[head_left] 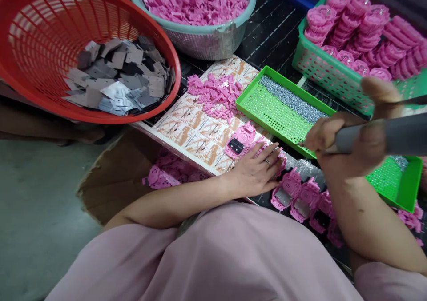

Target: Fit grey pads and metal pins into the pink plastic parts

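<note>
My left hand (255, 167) lies flat with fingers spread over pink plastic housings (262, 145) in a row along the table edge. A pink housing with a black plate (237, 145) is just beyond its fingers. My right hand (350, 154) is wrapped around a grey electric screwdriver (363, 136), held sideways above the green trays, partly smeared by motion. Below my right forearm lie more pink housings (305, 198), some with grey metal plates. Blurred fingers show above the screwdriver; whose they are I cannot tell.
A red basket (160, 38) holds metal plates. Pink parts fill a pale blue basin (200, 38) and a green basket (320, 65). Screws lie in a bright green tray (267, 110); another green tray (383, 181) is at right. Loose pink pieces (216, 96) lie on patterned board.
</note>
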A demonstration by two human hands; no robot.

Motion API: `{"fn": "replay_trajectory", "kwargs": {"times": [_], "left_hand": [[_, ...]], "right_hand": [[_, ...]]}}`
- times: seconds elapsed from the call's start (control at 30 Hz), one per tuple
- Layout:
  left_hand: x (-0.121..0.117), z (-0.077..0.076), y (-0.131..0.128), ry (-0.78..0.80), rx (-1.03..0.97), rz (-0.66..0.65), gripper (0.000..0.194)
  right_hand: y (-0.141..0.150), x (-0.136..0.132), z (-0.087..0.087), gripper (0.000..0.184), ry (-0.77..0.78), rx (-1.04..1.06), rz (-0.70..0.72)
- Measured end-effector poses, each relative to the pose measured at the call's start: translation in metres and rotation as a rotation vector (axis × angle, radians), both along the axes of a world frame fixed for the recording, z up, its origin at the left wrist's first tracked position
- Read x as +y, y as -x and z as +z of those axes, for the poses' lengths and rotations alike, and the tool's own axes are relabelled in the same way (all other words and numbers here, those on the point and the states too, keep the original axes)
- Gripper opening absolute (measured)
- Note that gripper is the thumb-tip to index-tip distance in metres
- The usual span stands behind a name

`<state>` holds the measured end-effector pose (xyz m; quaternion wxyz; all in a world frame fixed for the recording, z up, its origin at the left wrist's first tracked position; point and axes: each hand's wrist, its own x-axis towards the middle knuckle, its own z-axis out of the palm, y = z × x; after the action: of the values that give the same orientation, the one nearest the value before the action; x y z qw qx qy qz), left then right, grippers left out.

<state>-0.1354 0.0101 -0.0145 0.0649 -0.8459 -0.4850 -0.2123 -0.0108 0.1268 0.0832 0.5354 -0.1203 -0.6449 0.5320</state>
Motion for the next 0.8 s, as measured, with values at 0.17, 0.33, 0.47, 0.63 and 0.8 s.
{"fn": "replay_trajectory", "kwargs": {"times": [0.17, 0.33, 0.47, 0.63, 0.8], "left_hand": [[0.000, 0.002, 0.001, 0.016, 0.025, 0.017, 0.054], [0.000, 0.002, 0.001, 0.022, 0.021, 0.012, 0.052], [0.001, 0.002, 0.000, 0.028, 0.023, 0.017, 0.051], [0.000, 0.002, 0.001, 0.037, 0.021, 0.016, 0.051], [0.001, -0.001, 0.001, 0.022, -0.008, 0.019, 0.051]], "right_hand": [[0.019, 0.023, -0.005, 0.023, -0.022, 0.066, -0.214], [0.031, 0.028, -0.020, 0.026, -0.033, 0.060, -0.215], [0.030, 0.028, -0.024, 0.019, -0.025, 0.037, -0.173], [0.031, 0.030, -0.029, 0.022, -0.053, 0.008, -0.169], [0.021, 0.022, -0.007, 0.042, -0.036, -0.116, -0.249]]}}
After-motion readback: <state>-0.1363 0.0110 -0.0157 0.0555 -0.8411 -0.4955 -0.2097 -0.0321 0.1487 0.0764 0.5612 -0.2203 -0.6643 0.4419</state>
